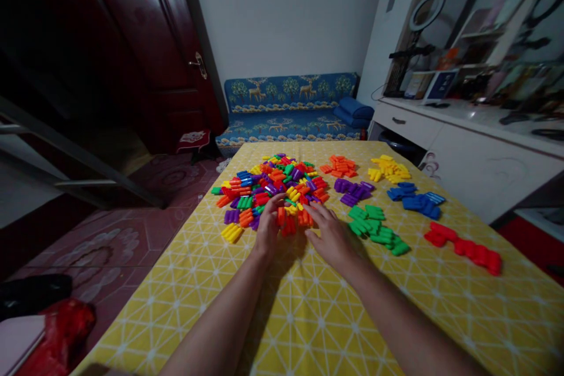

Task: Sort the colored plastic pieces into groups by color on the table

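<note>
A mixed heap of colourful ribbed plastic building blocks [264, 185] lies on the table. At its near edge, my left hand [268, 228] has its fingers curled round an orange block [281, 217]. My right hand [329, 234] is beside it, fingers apart and reaching to more orange blocks [304, 218] at the heap's edge; nothing shows in its grasp. To the right are single-colour groups: orange blocks [339, 166], purple blocks [352, 191], green blocks [378, 229], yellow blocks [390, 169], blue blocks [418, 202] and a row of red blocks [467, 249].
A yellow patterned cloth [291, 317] covers the table. Behind it stands a blue sofa [286, 120]. A white dresser [467, 158] is at the right, and a dark red door [176, 70] at the left. A small stool [194, 141] stands near the door.
</note>
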Motion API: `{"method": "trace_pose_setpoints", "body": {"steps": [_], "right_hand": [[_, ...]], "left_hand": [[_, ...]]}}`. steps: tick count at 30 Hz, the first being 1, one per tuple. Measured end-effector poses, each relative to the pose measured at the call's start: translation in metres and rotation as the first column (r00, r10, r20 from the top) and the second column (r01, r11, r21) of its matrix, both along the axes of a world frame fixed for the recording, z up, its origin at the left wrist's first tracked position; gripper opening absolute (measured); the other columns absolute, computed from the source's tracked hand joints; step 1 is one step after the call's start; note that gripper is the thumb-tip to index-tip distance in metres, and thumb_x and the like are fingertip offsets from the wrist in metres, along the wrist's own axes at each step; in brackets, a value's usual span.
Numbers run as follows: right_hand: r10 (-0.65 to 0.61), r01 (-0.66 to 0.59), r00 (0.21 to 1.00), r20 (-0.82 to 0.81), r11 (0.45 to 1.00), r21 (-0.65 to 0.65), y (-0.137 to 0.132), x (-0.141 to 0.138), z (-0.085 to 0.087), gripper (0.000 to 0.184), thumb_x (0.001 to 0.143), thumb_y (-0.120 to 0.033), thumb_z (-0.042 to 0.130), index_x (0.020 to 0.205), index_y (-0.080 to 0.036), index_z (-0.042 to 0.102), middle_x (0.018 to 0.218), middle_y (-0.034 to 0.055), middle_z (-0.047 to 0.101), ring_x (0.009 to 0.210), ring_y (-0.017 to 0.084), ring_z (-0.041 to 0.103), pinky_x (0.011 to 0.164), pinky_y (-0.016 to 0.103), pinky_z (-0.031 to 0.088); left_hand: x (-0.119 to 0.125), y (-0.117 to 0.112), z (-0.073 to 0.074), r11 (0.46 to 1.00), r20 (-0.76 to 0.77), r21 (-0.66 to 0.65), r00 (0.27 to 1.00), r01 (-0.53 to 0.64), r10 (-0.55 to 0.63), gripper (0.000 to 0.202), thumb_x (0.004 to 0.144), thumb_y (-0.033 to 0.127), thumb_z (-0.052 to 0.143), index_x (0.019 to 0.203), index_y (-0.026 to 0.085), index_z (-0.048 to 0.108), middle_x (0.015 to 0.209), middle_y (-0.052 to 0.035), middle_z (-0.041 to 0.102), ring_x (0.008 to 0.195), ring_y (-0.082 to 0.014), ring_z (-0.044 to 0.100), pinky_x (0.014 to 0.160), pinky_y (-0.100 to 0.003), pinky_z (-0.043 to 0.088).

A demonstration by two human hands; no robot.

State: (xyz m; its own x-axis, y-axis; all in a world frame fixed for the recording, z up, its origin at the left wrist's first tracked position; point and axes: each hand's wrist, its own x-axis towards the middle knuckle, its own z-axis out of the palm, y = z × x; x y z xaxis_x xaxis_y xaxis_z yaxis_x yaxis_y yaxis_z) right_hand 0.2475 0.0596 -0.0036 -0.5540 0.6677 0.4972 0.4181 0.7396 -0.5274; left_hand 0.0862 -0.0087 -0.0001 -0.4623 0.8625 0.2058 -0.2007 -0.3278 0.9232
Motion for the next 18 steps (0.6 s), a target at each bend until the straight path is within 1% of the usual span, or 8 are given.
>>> {"method": "trace_pose_setpoints", "body": {"steps": [2, 5, 7, 10, 12, 14, 16, 18], "right_hand": [[-0.013, 0.009, 0.998, 0.063, 0.998, 0.069, -0.003, -0.01, -0.003, 0.061, 0.078, -0.009, 0.06, 0.136, -0.025, 0.059, 0.141, 0.0089, 0.056, 0.128, 0.03, 0.049, 0.109, 0.051, 0.042], [-0.031, 0.023, 0.998, 0.061, 0.992, 0.127, -0.002, -0.015, -0.006, 0.047, 0.084, -0.006, 0.052, 0.123, -0.027, 0.068, 0.128, 0.0086, 0.064, 0.118, 0.028, 0.053, 0.104, 0.049, 0.046], [-0.053, 0.05, 0.999, 0.015, 0.99, 0.132, -0.001, -0.015, -0.006, 0.042, 0.087, -0.008, 0.049, 0.115, -0.027, 0.072, 0.12, 0.0088, 0.067, 0.112, 0.027, 0.056, 0.1, 0.047, 0.05], [-0.054, 0.059, 0.997, -0.061, 0.994, 0.092, -0.001, -0.012, -0.006, 0.037, 0.088, -0.011, 0.048, 0.113, -0.025, 0.072, 0.115, 0.0097, 0.068, 0.11, 0.026, 0.058, 0.098, 0.045, 0.05], [-0.07, 0.074, 0.989, -0.128, 0.997, 0.026, 0.0, -0.01, -0.008, 0.034, 0.091, -0.016, 0.046, 0.112, -0.023, 0.072, 0.112, 0.0102, 0.07, 0.108, 0.026, 0.061, 0.097, 0.045, 0.05], [-0.124, 0.108, 0.968, -0.22, 0.991, -0.084, 0.001, -0.008, -0.011, 0.031, 0.093, -0.024, 0.045, 0.111, -0.022, 0.071, 0.109, 0.01, 0.072, 0.104, 0.025, 0.064, 0.093, 0.043, 0.052], [-0.193, 0.121, 0.925, -0.328, 0.966, -0.229, 0.003, -0.005, -0.015, 0.029, 0.093, -0.031, 0.046, 0.109, -0.022, 0.069, 0.105, 0.0088, 0.073, 0.095, 0.023, 0.067, 0.084, 0.038, 0.054], [-0.263, 0.098, 0.864, -0.429, 0.924, -0.37, 0.006, -0.001, -0.015, 0.03, 0.091, -0.038, 0.049, 0.106, -0.02, 0.068, 0.094, 0.0069, 0.074, 0.078, 0.019, 0.067, 0.069, 0.032, 0.055]], "left_hand": [[-0.001, 0.004, -0.004, 0.999, 0.027, 0.044, 1.0, 0.013, -0.014, 0.048, 0.07, 0.022, 0.054, 0.117, 0.021, 0.063, 0.114, -0.0072, 0.066, 0.103, -0.0208, 0.062, 0.083, -0.03, 0.052], [-0.001, 0.007, -0.009, 0.999, 0.018, 0.029, 1.0, 0.019, -0.019, 0.054, 0.065, 0.015, 0.053, 0.118, 0.021, 0.062, 0.126, -0.0073, 0.063, 0.111, -0.0219, 0.061, 0.089, -0.032, 0.052], [0.0, 0.007, -0.011, 1.0, 0.007, -0.009, 1.0, 0.025, -0.025, 0.054, 0.068, 0.016, 0.057, 0.122, 0.022, 0.06, 0.128, -0.008, 0.063, 0.108, -0.0216, 0.063, 0.087, -0.033, 0.053], [0.002, 0.006, -0.009, 1.0, 0.022, -0.028, 1.0, 0.004, -0.003, 0.049, 0.074, 0.026, 0.068, 0.121, 0.023, 0.059, 0.128, -0.0084, 0.063, 0.102, -0.0197, 0.066, 0.085, -0.032, 0.054], [0.004, 0.006, -0.006, 0.999, 0.053, -0.037, 0.999, 0.001, 0.0, 0.05, 0.074, 0.035, 0.075, 0.12, 0.022, 0.059, 0.124, -0.0091, 0.064, 0.094, -0.0186, 0.068, 0.081, -0.032, 0.056], [0.004, 0.006, -0.004, 0.999, 0.068, -0.052, 0.998, -0.004, 0.008, 0.054, 0.071, 0.04, 0.079, 0.118, 0.02, 0.06, 0.116, -0.0094, 0.068, 0.086, -0.018, 0.069, 0.076, -0.031, 0.057], [0.004, 0.007, -0.003, 0.997, 0.045, -0.069, 0.998, -0.041, 0.044, 0.055, 0.069, 0.043, 0.081, 0.115, 0.018, 0.061, 0.108, -0.0092, 0.07, 0.08, -0.0173, 0.068, 0.071, -0.03, 0.057], [0.004, 0.009, -0.005, 0.992, -0.01, -0.081, 0.995, -0.098, 0.098, 0.051, 0.069, 0.043, 0.08, 0.11, 0.016, 0.064, 0.104, -0.0089, 0.072, 0.078, -0.0168, 0.068, 0.069, -0.028, 0.055]]}}
